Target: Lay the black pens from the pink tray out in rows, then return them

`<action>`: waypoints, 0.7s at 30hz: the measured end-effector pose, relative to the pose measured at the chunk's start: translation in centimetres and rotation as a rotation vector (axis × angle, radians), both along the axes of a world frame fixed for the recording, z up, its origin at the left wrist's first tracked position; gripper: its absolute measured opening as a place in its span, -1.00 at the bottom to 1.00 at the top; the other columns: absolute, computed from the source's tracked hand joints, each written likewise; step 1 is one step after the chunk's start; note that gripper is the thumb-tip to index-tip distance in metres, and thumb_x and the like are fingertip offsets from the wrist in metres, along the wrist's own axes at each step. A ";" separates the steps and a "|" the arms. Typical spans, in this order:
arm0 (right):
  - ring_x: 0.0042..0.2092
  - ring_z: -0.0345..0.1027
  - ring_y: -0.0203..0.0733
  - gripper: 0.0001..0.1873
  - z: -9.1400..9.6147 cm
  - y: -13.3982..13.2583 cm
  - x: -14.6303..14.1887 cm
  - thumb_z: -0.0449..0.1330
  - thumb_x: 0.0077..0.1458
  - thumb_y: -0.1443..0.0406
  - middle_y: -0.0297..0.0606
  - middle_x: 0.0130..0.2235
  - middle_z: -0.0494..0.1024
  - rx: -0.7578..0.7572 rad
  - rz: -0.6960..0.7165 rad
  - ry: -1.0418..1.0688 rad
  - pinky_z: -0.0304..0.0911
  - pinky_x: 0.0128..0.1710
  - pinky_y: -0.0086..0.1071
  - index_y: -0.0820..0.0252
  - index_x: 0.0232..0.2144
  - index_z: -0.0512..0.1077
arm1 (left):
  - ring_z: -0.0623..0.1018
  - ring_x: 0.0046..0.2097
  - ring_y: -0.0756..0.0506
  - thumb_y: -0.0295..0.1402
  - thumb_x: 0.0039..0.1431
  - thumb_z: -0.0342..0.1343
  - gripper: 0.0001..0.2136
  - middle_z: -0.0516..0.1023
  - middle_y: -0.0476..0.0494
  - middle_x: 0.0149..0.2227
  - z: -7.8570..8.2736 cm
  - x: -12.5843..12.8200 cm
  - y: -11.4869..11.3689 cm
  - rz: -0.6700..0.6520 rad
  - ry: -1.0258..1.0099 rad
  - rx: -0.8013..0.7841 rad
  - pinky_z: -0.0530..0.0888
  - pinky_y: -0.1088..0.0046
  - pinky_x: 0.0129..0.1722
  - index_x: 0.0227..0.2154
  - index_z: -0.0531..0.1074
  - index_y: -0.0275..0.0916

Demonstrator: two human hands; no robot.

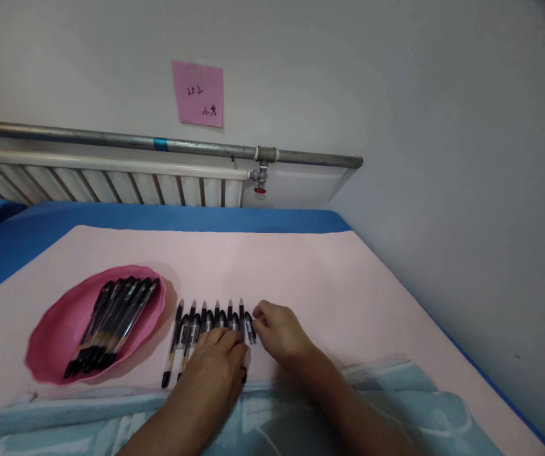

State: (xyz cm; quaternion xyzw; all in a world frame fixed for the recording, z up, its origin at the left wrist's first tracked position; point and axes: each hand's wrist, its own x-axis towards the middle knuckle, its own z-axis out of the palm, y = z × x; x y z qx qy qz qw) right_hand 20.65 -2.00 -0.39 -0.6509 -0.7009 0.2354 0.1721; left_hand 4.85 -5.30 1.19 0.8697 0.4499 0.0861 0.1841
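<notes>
A row of uncapped black gel pens point(173, 345) lies side by side, tips pointing away from me, with pen caps point(195, 326) between them. My left hand point(219, 358) rests across the middle and right of the row, fingers lying flat and close together over the pens. It hides the lower parts of several pens. The rightmost pen point(242, 316) runs beneath its fingertips. To the right of that pen is a single clear-and-black pen cap point(250, 329). My right hand point(279, 329) is closed, its thumb and curled fingers at the upper right side of this cap.
A pink scalloped bowl point(47, 339) with several capped black pens point(115, 320) stands on the left. The pale pink tabletop point(329, 272) has blue edging. Light blue cloth point(87, 418) lies along the near edge. Behind are a radiator point(144, 187), a metal pipe point(111, 142) and a pink note point(199, 95).
</notes>
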 end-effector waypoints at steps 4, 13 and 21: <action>-0.42 0.30 -0.30 -0.81 -0.1 0.0 -0.1 0.03 -0.03 0.41 -0.30 -0.44 0.51 -0.014 0.001 0.023 0.04 -0.44 -0.50 0.17 -0.38 0.43 | 0.39 -0.10 -0.20 -0.53 0.09 -0.01 -0.78 0.50 -0.19 -0.15 0.1 0.0 -0.1 0.005 -0.001 -0.018 0.33 0.14 -0.07 -0.24 0.48 -0.28; -0.44 0.29 -0.30 -0.81 0.0 0.0 -0.1 0.01 -0.01 0.40 -0.34 -0.48 0.49 0.007 0.030 0.063 0.07 -0.43 -0.49 0.16 -0.38 0.41 | 0.40 -0.15 -0.18 -0.51 0.12 -0.04 -0.82 0.49 -0.18 -0.23 -0.5 -0.4 -0.1 0.002 -0.114 0.081 0.35 0.17 -0.13 -0.33 0.47 -0.27; -0.49 0.27 -0.24 -0.79 0.8 0.0 -0.2 -0.05 0.04 0.24 -0.35 -0.57 0.41 -0.002 -0.005 0.153 0.11 -0.47 -0.41 0.13 -0.49 0.35 | 0.43 -0.25 -0.07 -0.45 0.19 -0.10 -0.82 0.49 -0.12 -0.34 1.9 -3.5 1.9 0.248 -0.352 0.228 0.38 0.38 -0.24 -0.32 0.41 -0.24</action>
